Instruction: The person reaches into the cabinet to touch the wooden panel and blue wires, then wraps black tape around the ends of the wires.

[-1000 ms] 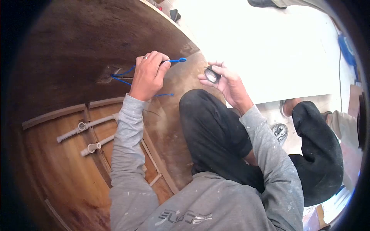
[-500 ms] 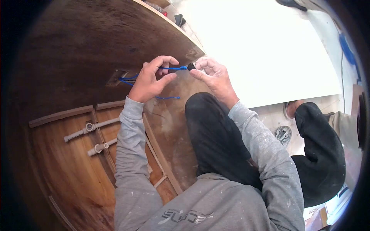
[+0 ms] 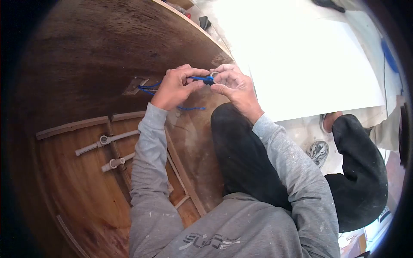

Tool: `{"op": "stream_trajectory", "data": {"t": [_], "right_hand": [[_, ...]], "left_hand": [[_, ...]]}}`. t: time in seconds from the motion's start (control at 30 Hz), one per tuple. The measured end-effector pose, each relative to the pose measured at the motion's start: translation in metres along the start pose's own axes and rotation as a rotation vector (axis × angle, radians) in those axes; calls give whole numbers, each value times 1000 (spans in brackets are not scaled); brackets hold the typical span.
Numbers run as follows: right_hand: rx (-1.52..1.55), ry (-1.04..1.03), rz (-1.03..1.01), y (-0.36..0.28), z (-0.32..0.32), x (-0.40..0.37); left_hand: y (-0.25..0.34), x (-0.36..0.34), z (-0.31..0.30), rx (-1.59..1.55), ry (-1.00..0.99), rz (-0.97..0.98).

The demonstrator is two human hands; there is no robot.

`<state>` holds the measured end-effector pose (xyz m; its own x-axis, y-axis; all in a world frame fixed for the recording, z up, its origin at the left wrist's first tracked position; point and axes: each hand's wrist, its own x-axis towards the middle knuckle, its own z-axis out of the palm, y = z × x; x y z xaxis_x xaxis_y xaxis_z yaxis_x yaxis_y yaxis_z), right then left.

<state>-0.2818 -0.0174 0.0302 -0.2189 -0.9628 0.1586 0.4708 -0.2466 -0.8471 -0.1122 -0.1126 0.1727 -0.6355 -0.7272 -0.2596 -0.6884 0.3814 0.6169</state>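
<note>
My left hand (image 3: 175,88) is closed in a pinch on a blue wire (image 3: 198,78) near its end. My right hand (image 3: 237,88) grips a small black roll of tape (image 3: 208,81), whose pale round core shows between my fingers. Where the two hands meet, the wire end touches the roll. The blue wires come out of a rectangular cut-out (image 3: 135,86) in the brown wooden panel. Below my left hand hangs another loose blue wire (image 3: 192,108).
The dark wooden panel (image 3: 99,51) stands to the left. White pipe fittings (image 3: 115,163) lie on a wooden panel below it. A large white board (image 3: 309,60) is at the upper right. A co-worker's bent leg (image 3: 359,172) and foot are at the right.
My hands have come closer together. The tape roll has turned so its round core shows, and it now sits against the wire. The camera view has shifted slightly.
</note>
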Motion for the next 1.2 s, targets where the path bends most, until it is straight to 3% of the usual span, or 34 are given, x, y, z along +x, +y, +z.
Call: {"op": "stream_trajectory", "data": {"t": [0.33,0.43,0.53,0.73,0.83,0.93,1.07,1.17,1.2], "right_hand": [[237,22,131,2,0,-4],[71,6,97,1,0,-2],[-317,-10,90,-7,-6,-3],[-306,38,48,-4,2,-6],[-281,30,29,-6,2,-5],[-43,138,201,-9,2,-7],[105,207,253,-7,4,-6],[184,221,270,-12,12,-8],[207,224,269,-13,15,-9]], "left_hand": [[-10,9,-5,7,-106,-36],[-9,7,-8,18,-123,-22],[-4,7,-7,7,-134,-31],[-11,10,-3,15,-97,-59],[0,7,-2,-22,-64,-42],[3,6,-6,-81,-64,-54],[2,7,-8,-18,-4,-40],[3,7,-3,132,101,236],[4,6,0,147,143,236]]}}
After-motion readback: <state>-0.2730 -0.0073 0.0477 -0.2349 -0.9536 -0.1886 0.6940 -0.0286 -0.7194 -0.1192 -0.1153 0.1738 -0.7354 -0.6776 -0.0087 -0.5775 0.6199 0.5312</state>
